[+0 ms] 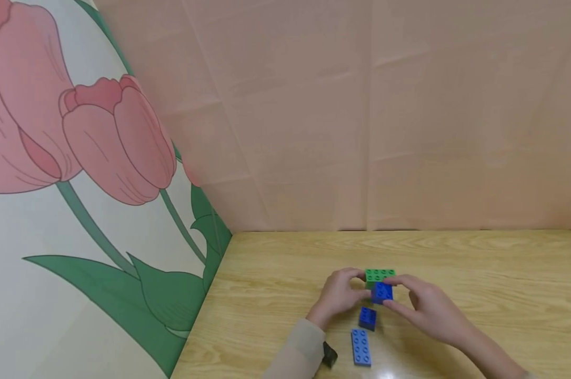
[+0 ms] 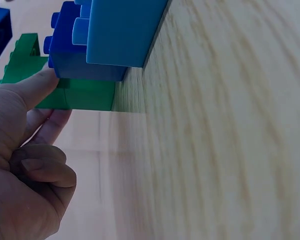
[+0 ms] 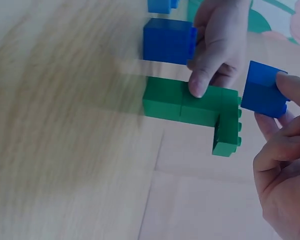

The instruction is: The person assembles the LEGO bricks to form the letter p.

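Note:
A stack of green bricks (image 1: 380,273) stands upright on the table, its long studded top brick overhanging to one side. My left hand (image 1: 341,292) steadies it, thumb on the near face (image 3: 200,104) and fingertips behind. My right hand (image 1: 429,308) pinches a blue brick (image 1: 382,292) between thumb and fingers. In the right wrist view this blue brick (image 3: 265,90) is tilted, just above the studs of the green top. A darker blue brick (image 1: 368,318) sits on the table in front of the stack, with a light blue eight-stud brick (image 1: 361,347) nearer to me.
A small black object (image 1: 330,355) shows beside my left sleeve (image 1: 297,350). The wooden table (image 1: 266,273) meets a pinkish sheet (image 1: 304,131) at the back. On the left stands a wall panel with large printed tulips (image 1: 114,142).

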Demonstrator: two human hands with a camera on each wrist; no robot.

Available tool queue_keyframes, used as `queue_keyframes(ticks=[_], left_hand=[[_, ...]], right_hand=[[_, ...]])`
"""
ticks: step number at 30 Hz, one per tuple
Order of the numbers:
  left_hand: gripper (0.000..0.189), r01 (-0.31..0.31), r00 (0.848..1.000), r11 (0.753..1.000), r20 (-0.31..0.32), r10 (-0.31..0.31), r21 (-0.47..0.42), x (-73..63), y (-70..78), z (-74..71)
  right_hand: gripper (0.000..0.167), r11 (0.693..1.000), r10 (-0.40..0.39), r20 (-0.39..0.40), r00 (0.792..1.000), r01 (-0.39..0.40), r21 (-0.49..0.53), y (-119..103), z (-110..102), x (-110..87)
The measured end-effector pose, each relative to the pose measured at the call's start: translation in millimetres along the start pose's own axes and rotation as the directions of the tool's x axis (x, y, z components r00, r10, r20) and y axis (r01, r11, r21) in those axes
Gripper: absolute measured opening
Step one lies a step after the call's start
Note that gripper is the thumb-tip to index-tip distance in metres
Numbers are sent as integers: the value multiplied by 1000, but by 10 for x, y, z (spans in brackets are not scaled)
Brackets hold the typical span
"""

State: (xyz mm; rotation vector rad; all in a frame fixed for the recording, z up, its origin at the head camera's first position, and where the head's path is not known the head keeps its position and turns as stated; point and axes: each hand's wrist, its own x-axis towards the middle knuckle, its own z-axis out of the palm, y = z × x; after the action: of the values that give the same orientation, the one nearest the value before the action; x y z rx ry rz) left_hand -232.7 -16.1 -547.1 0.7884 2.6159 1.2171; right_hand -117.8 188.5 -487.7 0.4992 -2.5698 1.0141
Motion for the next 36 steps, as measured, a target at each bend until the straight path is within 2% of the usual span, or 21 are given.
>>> queue_keyframes(ticks=[6, 13, 23, 36], left_hand=[[29, 8, 1000, 1000, -1, -8, 10, -3, 19, -7], [29, 0, 1000, 1000, -13, 1, 14, 0, 37, -4], [30, -13, 1000, 1000, -9, 13, 26, -6, 15, -2], [32, 10, 1000, 1000, -7, -10, 21, -2, 35, -4]], right_hand=[[36, 999, 6, -9, 1000, -6, 39, 6, -36, 96], [38, 1000, 6, -42, 999, -5, 27, 56, -45, 195], [38, 995, 67, -15, 998, -66, 80, 140, -31, 279], [42, 980, 130, 49, 990, -135, 148, 229, 5, 389]])
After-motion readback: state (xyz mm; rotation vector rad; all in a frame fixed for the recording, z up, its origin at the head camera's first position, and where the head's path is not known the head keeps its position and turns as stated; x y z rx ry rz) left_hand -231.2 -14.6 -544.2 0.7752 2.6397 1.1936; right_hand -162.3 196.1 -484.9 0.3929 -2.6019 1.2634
